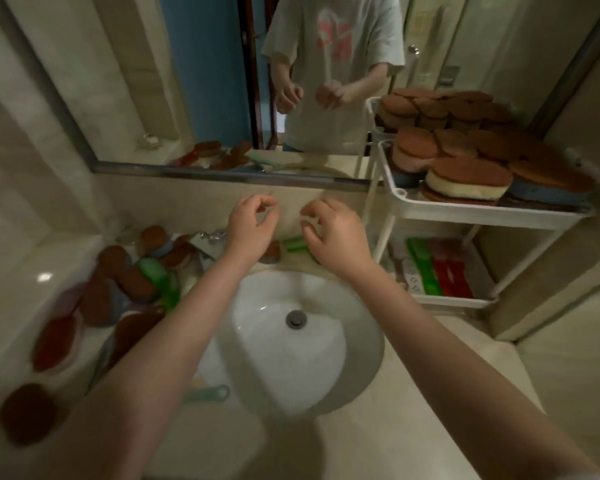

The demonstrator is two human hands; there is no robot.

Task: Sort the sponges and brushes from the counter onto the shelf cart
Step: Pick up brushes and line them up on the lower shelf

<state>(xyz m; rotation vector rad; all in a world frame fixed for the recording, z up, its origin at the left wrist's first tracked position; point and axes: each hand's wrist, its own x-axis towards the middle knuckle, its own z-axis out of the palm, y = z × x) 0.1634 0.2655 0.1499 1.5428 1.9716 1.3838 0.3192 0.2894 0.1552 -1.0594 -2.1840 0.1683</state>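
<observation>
Both my hands hover above the back of the sink, empty, fingers loosely curled and apart. My left hand (252, 226) is over the tap area; my right hand (333, 232) is just above a green brush (293, 244) lying behind the basin. A pile of brown-topped sponges (118, 271) and a green brush (160, 278) covers the counter to the left. The white shelf cart (482, 211) stands at the right; its top tier holds several brown sponges (468, 176), its lower tier green and red brushes (437, 271).
The white basin (291, 341) sits below my arms, with a chrome tap (210, 237) behind it. A wall mirror (205, 81) reflects a person and the counter. A teal-handled brush (212, 393) lies at the basin's front left. A brown sponge (26, 412) sits near the counter's front.
</observation>
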